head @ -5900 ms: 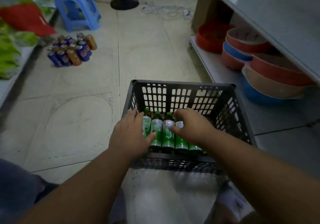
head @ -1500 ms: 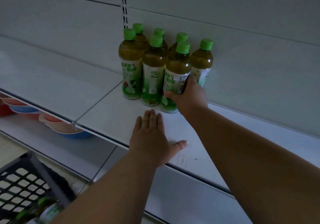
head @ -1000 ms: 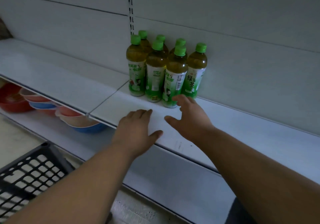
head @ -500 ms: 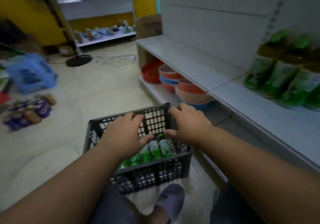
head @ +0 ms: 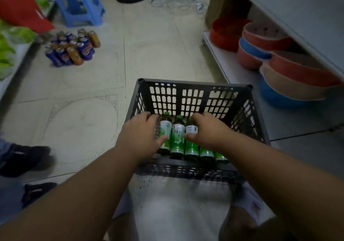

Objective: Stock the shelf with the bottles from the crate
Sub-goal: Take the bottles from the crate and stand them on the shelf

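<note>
Reaching down into the black plastic crate (head: 193, 95) on the floor, both hands among the green tea bottles (head: 177, 138) lying in a row along its near wall, caps pointing to the far side. Left hand (head: 138, 138) curled over the left end of the row, thumb pressed against a bottle's label, fingers bent over the top; grip looks begun but cannot tell whether closed fully. Right hand (head: 206, 131) draped over the bottles toward the right, thumb on a label, fingers curved down; likewise hard to say whether clamped or merely resting. At least five bottles visible in the crate, some hidden beneath the hands. Far half of the crate bare.

Off to the right, grey shelf (head: 297, 12) edge overhead, no bottles visible on the part in view; stacked plastic basins (head: 279, 54) on the lower level beneath. On the far left floor, a cluster of soda cans (head: 71, 48) and a blue stool (head: 78, 2), apart from the work.

Judging by the remaining row, stocking not finished: several bottles left to lift, carry to the right and stand upright on the shelf. Likely step in hand: gathering a handful for transfer.
</note>
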